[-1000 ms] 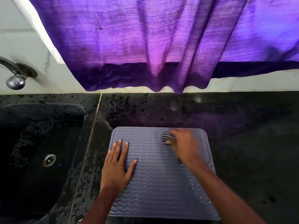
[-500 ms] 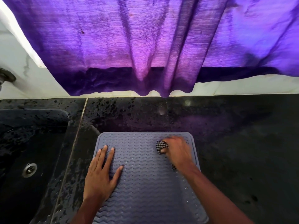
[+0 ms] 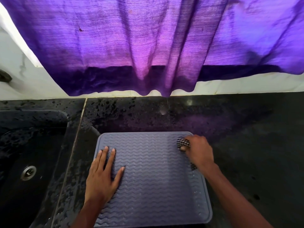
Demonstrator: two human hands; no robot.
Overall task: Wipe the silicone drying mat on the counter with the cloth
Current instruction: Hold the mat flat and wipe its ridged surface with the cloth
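While the left grip (image 3: 102, 176) lies flat with straight fingers on the near-left part of the silicone drying mat (image 3: 153, 178), pressing it to the dark table (image 3: 246, 145), the right grip (image 3: 199, 152) is clenched round a small black-and-white checked cloth (image 3: 183, 143) at the mat's far right corner. Most of the cloth is hidden under the curled fingers. A tuft shows at the fingertips and another scrap by the wrist, so it seems wadded rather than folded, though the blur there leaves that unsure.

The mat lies flat on the table just right of the sink (image 3: 32, 145), its wavy ribs running left to right and its slightly longer side running away from the person. From the cloth, nearly all of the mat's surface lies to the left and toward the person; only the corner rim lies beyond it.

I judge the wipe to be at the far edge of a pass. The next one calls for drawing the cloth leftward across the ribs, or back along the right border. The left grip sits in the path of any full-width stroke, so it would have to lift or shift.
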